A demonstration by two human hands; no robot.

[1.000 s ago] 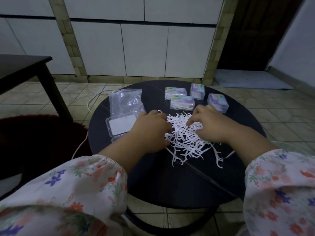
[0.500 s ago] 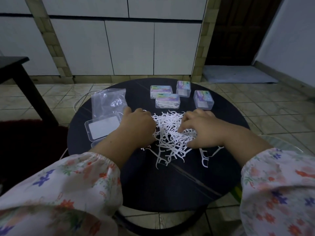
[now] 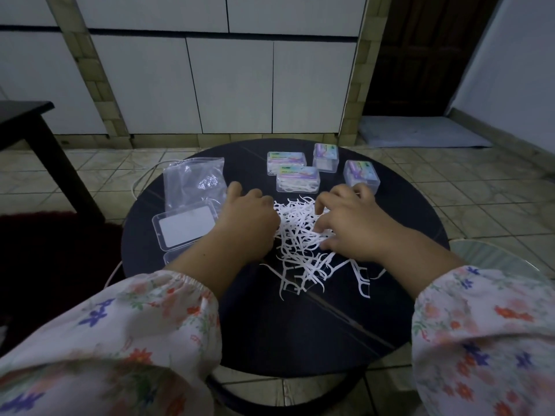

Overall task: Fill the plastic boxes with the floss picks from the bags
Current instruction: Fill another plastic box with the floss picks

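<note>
Head view: round black table [image 3: 300,331], loose floss picks [image 3: 300,238] piled mid-table, touching both hands. Open empty box [image 3: 184,226] lies left, beside left hand [image 3: 249,223], nearer. Right hand [image 3: 354,226] fingers curled into pile; either grasp unclear.

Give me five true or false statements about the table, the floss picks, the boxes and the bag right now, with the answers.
1. The floss picks lie in a loose pile on the table between the two hands. True.
2. Four closed boxes with labels stand behind the pile. True.
3. The bag lies to the right of the pile. False: it lies to the left, behind the open box.
4. The open box is packed full of picks. False: no picks show in it.
5. The left hand is holding the bag. False: it is at the pile's left edge, the right hand on the other side.
</note>
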